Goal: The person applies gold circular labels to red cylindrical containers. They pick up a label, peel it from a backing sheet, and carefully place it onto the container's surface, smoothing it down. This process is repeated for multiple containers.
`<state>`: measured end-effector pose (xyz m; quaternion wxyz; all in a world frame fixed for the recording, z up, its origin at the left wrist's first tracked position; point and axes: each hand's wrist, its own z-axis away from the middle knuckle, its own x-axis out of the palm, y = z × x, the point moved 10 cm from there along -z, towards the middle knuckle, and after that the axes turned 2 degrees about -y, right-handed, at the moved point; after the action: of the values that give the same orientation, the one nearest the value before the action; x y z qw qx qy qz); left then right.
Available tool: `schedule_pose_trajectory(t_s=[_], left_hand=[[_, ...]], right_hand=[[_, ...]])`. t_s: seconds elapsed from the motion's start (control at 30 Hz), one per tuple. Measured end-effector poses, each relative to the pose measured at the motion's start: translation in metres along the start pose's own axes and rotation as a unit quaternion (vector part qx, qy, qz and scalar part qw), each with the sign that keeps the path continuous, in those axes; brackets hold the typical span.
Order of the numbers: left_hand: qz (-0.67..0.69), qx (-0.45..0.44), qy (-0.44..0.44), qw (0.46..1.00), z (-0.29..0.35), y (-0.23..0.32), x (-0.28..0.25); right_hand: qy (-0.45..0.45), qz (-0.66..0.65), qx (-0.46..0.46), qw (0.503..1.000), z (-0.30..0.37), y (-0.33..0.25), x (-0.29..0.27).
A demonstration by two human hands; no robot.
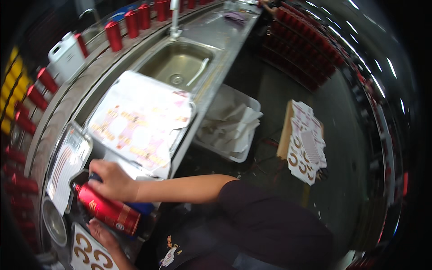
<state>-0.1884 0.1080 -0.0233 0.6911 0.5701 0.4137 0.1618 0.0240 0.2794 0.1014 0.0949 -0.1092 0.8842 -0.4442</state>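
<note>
A glossy red bottle [108, 209] with gold markings lies tilted at the lower left, its neck toward the upper left. My right hand [112, 181] reaches over its upper side, fingers closed round a small dark blue piece [95, 177] near the neck; its full shape is hidden. Along the bottle's lower side is my left hand [104, 236], fingers stretched out at its edge; whether they press on it is hard to see. Beneath the left hand lies a white label sheet [85, 256] with brown curved shapes. A blue part [143, 208] shows behind the bottle.
A label-covered tray [135, 112] sits beside a steel sink [180, 63]. Red bottles [113, 36] line a curved conveyor [58, 101] with a white jug [67, 56]. A bin [245, 150] of paper and a box [284, 135] with label sheets stand on the right.
</note>
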Motion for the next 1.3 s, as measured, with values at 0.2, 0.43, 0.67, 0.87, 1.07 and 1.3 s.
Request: schedule_pose_trajectory(t_s=[0.2,0.43,0.67,0.87,1.07,1.3], left_hand=[[0.111,0.100,-0.107,0.983,-0.036,0.020,0.012],[-0.030,0.152,-0.093,0.983,-0.051,0.057,0.018],[-0.096,0.199,-0.070,0.973,-0.039,0.051,0.015],[0.093,0.044,-0.026,0.994,-0.022,-0.001,-0.003],[0.165,0.040,0.018,0.985,-0.008,-0.002,-0.002],[0.134,0.105,-0.019,0.985,0.067,-0.007,-0.006]], right_hand=[[-0.181,-0.062,0.030,0.981,0.027,-0.015,0.024],[-0.147,-0.072,0.010,0.987,0.026,-0.018,0.008],[-0.150,-0.063,-0.030,0.986,0.033,-0.033,0.028],[-0.124,0.030,0.095,0.987,0.012,0.012,0.017],[-0.213,0.144,-0.325,0.910,0.030,-0.070,0.066],[-0.422,0.013,-0.440,0.792,0.131,-0.101,0.037]])
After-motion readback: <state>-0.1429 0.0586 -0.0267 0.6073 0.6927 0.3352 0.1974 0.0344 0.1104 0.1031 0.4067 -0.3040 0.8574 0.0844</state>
